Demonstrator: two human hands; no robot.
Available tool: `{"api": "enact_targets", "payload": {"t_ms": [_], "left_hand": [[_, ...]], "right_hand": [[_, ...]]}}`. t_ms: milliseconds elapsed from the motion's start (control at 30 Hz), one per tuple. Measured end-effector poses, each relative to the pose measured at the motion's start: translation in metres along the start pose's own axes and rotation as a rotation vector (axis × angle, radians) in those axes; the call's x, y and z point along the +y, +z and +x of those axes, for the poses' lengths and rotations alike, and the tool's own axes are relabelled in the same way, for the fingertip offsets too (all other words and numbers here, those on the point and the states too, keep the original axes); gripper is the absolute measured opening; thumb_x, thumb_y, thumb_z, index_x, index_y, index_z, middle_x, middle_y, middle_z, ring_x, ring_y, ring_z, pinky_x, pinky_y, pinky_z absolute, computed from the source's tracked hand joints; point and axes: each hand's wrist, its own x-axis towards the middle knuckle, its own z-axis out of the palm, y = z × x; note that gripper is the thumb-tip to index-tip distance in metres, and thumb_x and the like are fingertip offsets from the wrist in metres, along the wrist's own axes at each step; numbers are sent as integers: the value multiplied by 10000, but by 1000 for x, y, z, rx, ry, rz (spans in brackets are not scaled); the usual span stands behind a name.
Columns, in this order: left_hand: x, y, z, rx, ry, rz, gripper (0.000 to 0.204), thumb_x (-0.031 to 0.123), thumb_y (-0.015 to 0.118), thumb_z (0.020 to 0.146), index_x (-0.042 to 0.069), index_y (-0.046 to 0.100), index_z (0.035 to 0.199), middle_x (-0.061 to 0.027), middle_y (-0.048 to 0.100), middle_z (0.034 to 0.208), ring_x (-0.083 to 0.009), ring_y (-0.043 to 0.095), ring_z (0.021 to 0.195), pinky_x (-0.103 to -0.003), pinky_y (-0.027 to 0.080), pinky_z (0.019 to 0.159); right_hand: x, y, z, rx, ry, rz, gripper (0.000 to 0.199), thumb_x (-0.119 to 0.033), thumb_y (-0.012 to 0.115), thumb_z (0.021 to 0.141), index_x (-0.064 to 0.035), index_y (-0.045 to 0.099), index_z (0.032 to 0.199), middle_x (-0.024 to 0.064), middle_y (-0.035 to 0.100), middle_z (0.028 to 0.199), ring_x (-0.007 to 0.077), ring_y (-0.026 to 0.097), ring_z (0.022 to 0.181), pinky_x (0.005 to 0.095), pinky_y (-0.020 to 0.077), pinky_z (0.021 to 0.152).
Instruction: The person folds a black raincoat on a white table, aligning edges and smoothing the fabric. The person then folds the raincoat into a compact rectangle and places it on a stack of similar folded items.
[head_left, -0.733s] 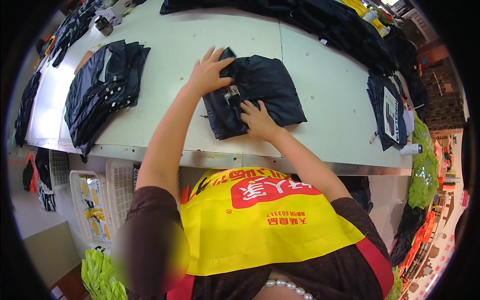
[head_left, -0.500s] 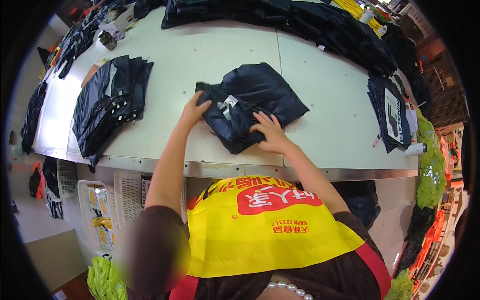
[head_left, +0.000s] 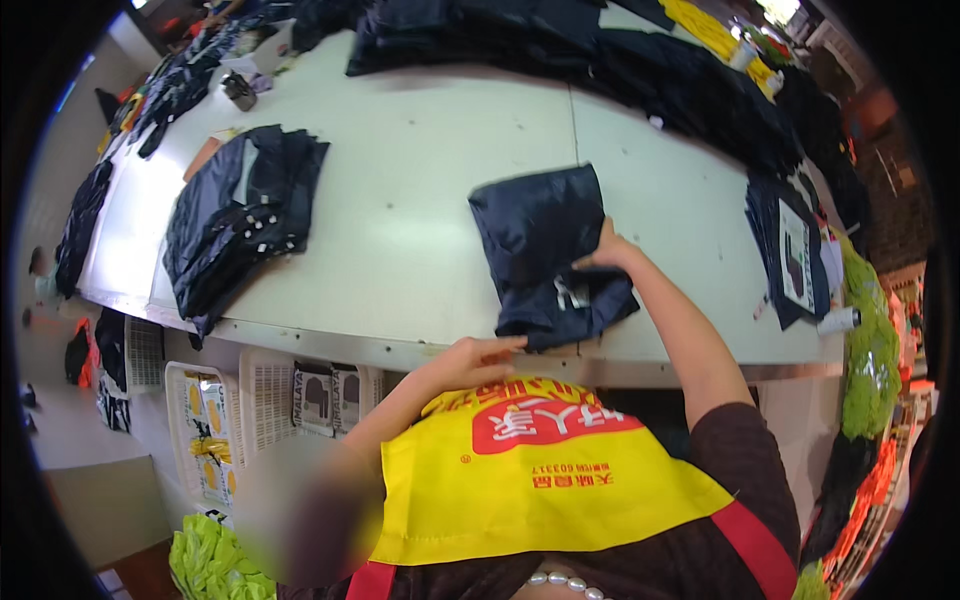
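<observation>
A dark navy folded garment (head_left: pixel 545 225) of shiny fabric lies near the front edge of the table, its small pale label (head_left: pixel 573 292) turned toward me. My right hand (head_left: pixel 612 250) is at its right side, thumb over the fabric and fingers at the edge, closed on it. At the near left corner is my left hand (head_left: pixel 470 365), fingers stretched out with the tips at the garment's edge. To the left lies an overlapping stack of similar dark garments (head_left: pixel 235 215) with small white tags.
More dark garments (head_left: pixel 560 50) are heaped along the far side. At the right are packaged dark pieces (head_left: pixel 790 250) and a white roll (head_left: pixel 838 320). A dark metal container (head_left: pixel 238 90) stands far left. White plastic baskets (head_left: pixel 265 375) holding packets sit below the table's front edge (head_left: pixel 390 348).
The garment has been turned so its labelled end faces me, and lies nearer the table edge. My left hand came down toward me; my right moved to the garment's right side.
</observation>
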Motion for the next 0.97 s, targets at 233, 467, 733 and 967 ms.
{"api": "enact_targets", "payload": {"t_ms": [233, 467, 733, 967], "left_hand": [[-3, -58, 41, 441, 231, 1081, 729, 123, 591, 762, 150, 282, 1421, -154, 269, 1469, -320, 257, 1356, -527, 177, 1086], [-32, -79, 108, 252, 660, 1367, 643, 210, 558, 804, 174, 322, 1401, -120, 262, 1486, -264, 171, 1402, -518, 39, 1115], [2, -86, 120, -1, 1008, 1293, 445, 223, 645, 722, 63, 535, 1122, -99, 530, 1165, -237, 407, 1220, -474, 159, 1094], [-7, -50, 171, -297, 694, 1150, 286, 340, 705, 603, 151, 655, 812, -92, 658, 886, -258, 593, 941, -372, 330, 979]], "right_hand": [[33, 23, 43, 79, -219, -140, 1454, -509, 892, 356, 1, 32, 1412, 221, 243, 1436, 352, 304, 1321, 379, 296, 1088], [-1, 9, 10, 37, 71, -55, 1352, -500, 890, 370, 21, 130, 1361, 227, 383, 1339, 378, 452, 1207, 399, 420, 993], [-4, 10, 1, -242, -181, 289, 948, -163, 897, 421, 29, 447, 1233, 149, 568, 1196, 257, 541, 1112, 331, 422, 968], [-16, 1, -11, -378, -175, 600, 686, -240, 665, 676, -41, 437, 1292, 139, 564, 1211, 252, 538, 1120, 338, 397, 991]]}}
